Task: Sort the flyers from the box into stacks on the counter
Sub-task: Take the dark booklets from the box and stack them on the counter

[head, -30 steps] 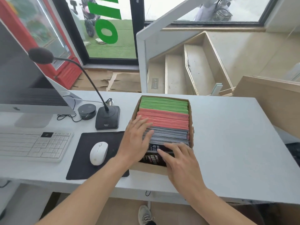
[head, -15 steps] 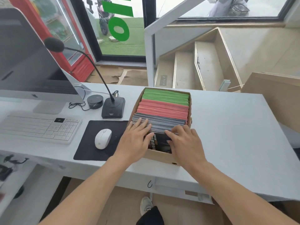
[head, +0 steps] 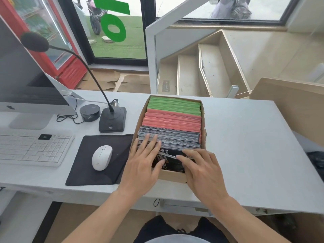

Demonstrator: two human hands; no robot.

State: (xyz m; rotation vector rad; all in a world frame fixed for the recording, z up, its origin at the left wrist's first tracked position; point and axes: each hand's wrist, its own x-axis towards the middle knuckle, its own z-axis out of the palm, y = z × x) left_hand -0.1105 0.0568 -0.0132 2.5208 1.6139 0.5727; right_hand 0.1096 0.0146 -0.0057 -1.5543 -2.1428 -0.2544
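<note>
No stacks are seen on the counter [head: 245,137]; all flyers [head: 172,125] remain in the box [head: 172,177] near its front edge. The nearest flyers are touched by straight fingers of left hand [head: 143,165] and right hand [head: 201,171].

Cardboard box [head: 203,118]: open-topped, brown, long and narrow, standing on the white counter [head: 245,137] that I see below me, its near end at the counter's front edge. Contents, all on edge in tight rows: green flyers [head: 174,106] at the far end, red flyers [head: 172,121] in the middle, grey-edged flyers [head: 175,140] toward the near end. Nearest of all I note a black flyer [head: 172,160] with pale printed characters, tilted back so its face shows.
</note>
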